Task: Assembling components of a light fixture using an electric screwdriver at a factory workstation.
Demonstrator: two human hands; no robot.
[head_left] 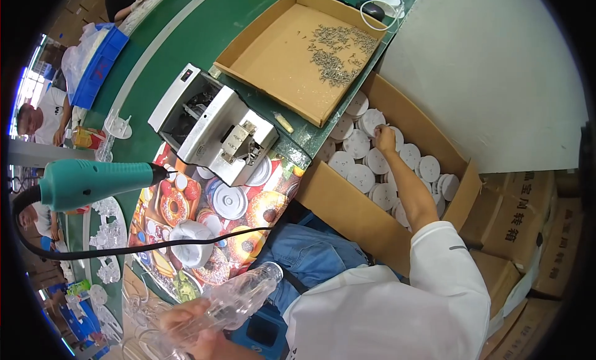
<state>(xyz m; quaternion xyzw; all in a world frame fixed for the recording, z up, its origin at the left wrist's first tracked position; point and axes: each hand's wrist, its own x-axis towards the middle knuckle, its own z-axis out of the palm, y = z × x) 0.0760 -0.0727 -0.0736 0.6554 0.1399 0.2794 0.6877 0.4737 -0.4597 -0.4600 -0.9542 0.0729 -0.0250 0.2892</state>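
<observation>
My right hand (385,139) reaches into a cardboard box (347,208) of white round discs. Its fingers are closed at the edge of one white disc (372,120) near the box's far side. At the lower left, my left hand (192,329) is wrapped around a clear plastic bottle-shaped piece (239,298). That piece lies tilted, its round, pale end toward my lap. A teal electric screwdriver (99,181) hangs at the left, its bit facing a silver-and-black screw feeder (214,127) on the bench.
A shallow cardboard tray (264,56) holds many small screws. On the patterned mat (164,211) rest white round parts and a crumpled white item (191,243). The screwdriver's black cable (155,248) crosses above the mat. Closed cartons (518,205) stand at the right; other people work at the far left.
</observation>
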